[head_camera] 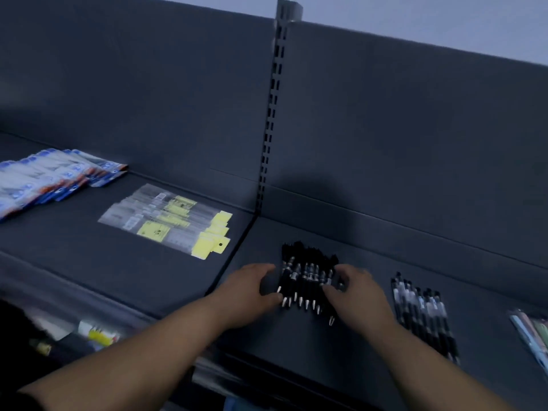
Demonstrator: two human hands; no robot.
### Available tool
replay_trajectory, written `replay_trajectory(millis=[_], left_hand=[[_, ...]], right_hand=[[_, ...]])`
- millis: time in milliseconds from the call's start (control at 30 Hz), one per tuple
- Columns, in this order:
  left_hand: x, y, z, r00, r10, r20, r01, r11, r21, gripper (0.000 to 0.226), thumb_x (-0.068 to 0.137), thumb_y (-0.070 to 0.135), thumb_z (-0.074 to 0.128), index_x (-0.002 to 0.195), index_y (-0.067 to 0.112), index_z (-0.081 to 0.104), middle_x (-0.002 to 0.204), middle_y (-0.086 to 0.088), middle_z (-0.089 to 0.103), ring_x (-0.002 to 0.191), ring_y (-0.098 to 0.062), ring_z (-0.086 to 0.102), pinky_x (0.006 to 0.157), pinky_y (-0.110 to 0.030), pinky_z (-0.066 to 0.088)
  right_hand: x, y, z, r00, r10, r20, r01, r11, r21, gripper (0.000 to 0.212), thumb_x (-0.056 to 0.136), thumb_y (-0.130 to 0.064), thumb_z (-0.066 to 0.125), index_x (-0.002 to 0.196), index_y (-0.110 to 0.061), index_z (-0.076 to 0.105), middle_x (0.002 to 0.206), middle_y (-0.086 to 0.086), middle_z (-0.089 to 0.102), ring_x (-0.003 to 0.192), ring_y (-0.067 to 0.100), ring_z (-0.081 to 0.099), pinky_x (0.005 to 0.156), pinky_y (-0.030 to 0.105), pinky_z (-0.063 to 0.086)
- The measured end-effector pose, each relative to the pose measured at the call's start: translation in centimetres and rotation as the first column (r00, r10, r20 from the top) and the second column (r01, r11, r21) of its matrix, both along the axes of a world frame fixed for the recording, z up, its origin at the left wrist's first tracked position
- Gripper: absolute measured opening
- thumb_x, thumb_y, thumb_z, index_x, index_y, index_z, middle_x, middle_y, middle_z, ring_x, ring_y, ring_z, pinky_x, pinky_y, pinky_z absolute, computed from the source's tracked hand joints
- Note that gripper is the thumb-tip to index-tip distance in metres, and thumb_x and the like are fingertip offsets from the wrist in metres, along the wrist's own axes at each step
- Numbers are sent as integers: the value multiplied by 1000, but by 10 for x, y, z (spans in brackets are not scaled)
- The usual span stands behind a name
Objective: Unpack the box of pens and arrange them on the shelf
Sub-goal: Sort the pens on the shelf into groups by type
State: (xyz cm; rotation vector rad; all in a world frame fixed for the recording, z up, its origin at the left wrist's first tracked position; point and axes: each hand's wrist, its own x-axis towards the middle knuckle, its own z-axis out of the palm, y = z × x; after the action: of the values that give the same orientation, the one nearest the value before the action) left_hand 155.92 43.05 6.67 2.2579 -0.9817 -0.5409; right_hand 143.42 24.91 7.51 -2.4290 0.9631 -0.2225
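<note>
A row of several black pens [307, 277] with silver tips lies side by side on the dark shelf [296, 336], tips pointing toward me. My left hand [249, 292] sits at the row's left edge, thumb and fingers spread and touching the outer pen. My right hand [358, 295] rests over the row's right end, fingers curved onto the pens. Neither hand lifts a pen. No box is in view.
A second row of black pens [424, 315] lies to the right, with pastel packs [530, 330] at the far right edge. Left of the slotted upright [271, 120] lie clear packets with yellow labels [169, 221] and blue packets [53, 176]. A lower shelf holds items [98, 333].
</note>
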Motion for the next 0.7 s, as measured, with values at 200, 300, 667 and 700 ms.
replay_trajectory(millis=[200, 300, 667, 700], left_hand=[[-40, 79, 17, 911, 384, 154, -361, 919, -157, 67, 85, 41, 65, 143, 29, 35, 146, 5, 37, 131, -10, 37, 98, -9, 22], [-79, 137, 16, 781, 622, 58, -601, 774, -201, 72, 80, 34, 73, 143, 25, 38, 141, 0, 45, 128, -13, 44, 104, -19, 32], [-298, 343, -43, 113, 973, -203, -993, 116, 3, 80, 77, 32, 77, 144, 25, 35, 145, -2, 42, 127, -22, 45, 80, -28, 45], [-315, 355, -50, 69, 976, -207, -997, 77, 31, 81, 77, 32, 77, 145, 25, 34, 146, -3, 41, 128, -23, 44, 81, -29, 46]], right_hand=[[16, 34, 13, 954, 285, 92, -285, 958, -15, 48, 86, -39, 63, 131, -28, 53, 128, 0, 52, 105, 14, 55, 80, 21, 38], [15, 71, 14, 858, 482, 178, -498, 865, 57, 50, 88, -39, 64, 134, -27, 49, 131, -5, 49, 114, 12, 51, 87, 23, 38], [-44, 221, -78, 554, 821, 134, -768, 443, 462, 54, 79, -20, 76, 128, -17, 53, 122, 3, 58, 105, 13, 60, 91, 23, 45], [-49, 227, -92, 543, 836, 85, -760, 445, 474, 54, 79, -21, 76, 127, -15, 53, 123, 3, 58, 103, 13, 58, 90, 22, 43]])
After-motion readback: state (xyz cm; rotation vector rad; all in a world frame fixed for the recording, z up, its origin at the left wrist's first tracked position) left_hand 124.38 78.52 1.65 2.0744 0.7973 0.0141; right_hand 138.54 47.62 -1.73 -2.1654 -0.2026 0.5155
